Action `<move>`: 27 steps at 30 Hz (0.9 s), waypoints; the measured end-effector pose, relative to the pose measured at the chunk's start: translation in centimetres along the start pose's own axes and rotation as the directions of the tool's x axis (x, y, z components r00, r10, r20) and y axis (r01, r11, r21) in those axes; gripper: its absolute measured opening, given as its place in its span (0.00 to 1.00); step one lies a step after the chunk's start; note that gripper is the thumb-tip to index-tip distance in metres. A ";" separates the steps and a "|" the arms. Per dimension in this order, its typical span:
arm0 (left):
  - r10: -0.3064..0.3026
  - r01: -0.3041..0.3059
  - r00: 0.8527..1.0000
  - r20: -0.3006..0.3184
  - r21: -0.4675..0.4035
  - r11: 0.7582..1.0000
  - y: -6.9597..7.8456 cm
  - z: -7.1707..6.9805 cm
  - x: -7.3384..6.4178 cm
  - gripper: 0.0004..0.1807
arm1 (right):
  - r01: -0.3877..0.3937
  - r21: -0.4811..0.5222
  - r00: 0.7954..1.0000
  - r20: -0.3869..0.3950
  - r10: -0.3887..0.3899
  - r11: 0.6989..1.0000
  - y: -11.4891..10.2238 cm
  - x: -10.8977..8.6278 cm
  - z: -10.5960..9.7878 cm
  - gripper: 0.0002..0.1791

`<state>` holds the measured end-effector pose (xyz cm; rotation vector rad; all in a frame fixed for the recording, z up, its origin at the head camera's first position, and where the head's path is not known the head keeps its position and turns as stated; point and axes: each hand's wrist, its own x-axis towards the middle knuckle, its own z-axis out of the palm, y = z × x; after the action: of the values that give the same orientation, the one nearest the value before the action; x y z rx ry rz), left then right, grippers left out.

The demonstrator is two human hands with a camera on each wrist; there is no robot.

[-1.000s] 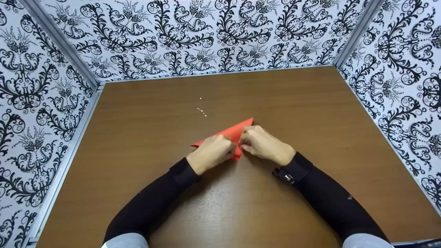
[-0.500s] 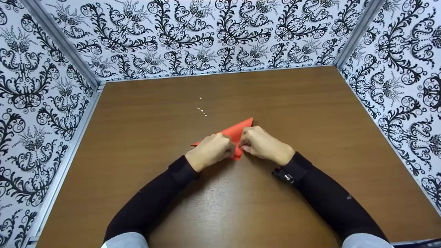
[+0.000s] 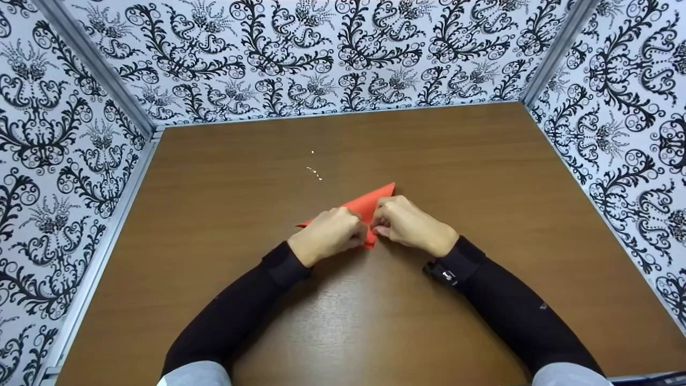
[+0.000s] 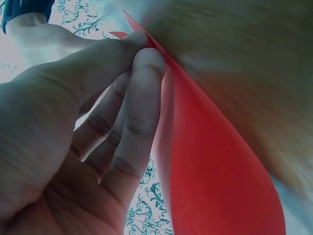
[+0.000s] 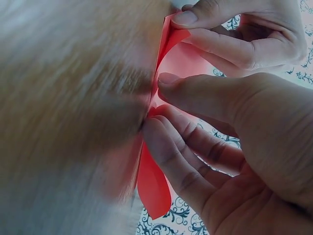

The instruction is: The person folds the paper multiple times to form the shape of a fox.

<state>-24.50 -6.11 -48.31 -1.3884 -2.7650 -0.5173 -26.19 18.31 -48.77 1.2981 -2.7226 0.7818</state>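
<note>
Paper (image 3: pixel 370 203), red and folded over, lies on the table (image 3: pixel 257 161), around the middle, right in front of the person. It sits aslant: one corner points far and right, another pokes out left past the left hand (image 3: pixel 331 233), and a narrow tip shows on the near side, between the two hands. The step in hand looks to be a fold or crease worked at that near tip; the layers are not yet flat, for the left wrist view shows part of the sheet bowing in a loose curve beside the fingers. The next move seems to call for lining up the edges and pressing the fold down without letting the curved part slip. The left hand has thumb and forefinger drawn together with no clear gap, pinching the paper's edge, the other fingers loosely bent. The right hand (image 3: pixel 412 225) is nearly closed as well, fingers curled, the thumb tip a little apart from the fingertips in the right wrist view, with paper held between them at the right edge. How hard either hand grips cannot be told, and the folds under the left hand are hidden
</note>
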 end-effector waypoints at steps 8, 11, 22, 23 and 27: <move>0.013 -0.013 1.000 0.016 0.004 1.000 0.0 -0.1 -0.1 0.13 | 0.007 -0.001 1.000 -0.011 -0.007 1.000 0.0 0.0 0.0 0.05; 0.020 -0.020 1.000 0.020 -0.001 1.000 -0.1 -0.1 -0.1 0.12 | 0.008 -0.006 1.000 -0.012 -0.008 1.000 0.1 0.0 0.1 0.06; 0.018 -0.018 1.000 0.021 -0.002 1.000 -0.1 -0.2 -0.1 0.08 | -0.033 0.004 0.999 0.001 0.033 0.999 0.0 0.1 0.0 0.05; 0.018 -0.018 1.000 0.022 -0.002 1.000 -0.2 -0.2 -0.1 0.07 | -0.033 0.004 0.999 0.000 0.033 0.999 0.0 0.1 0.0 0.05; 0.027 -0.027 0.999 0.025 -0.001 1.000 -0.3 -0.1 -0.1 0.04 | -0.028 -0.005 1.000 -0.001 0.028 1.000 0.0 0.1 0.0 0.05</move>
<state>-24.68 -6.33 -48.31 -1.4404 -2.7618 -0.5037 -26.23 18.21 -48.78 1.2605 -2.7462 0.7778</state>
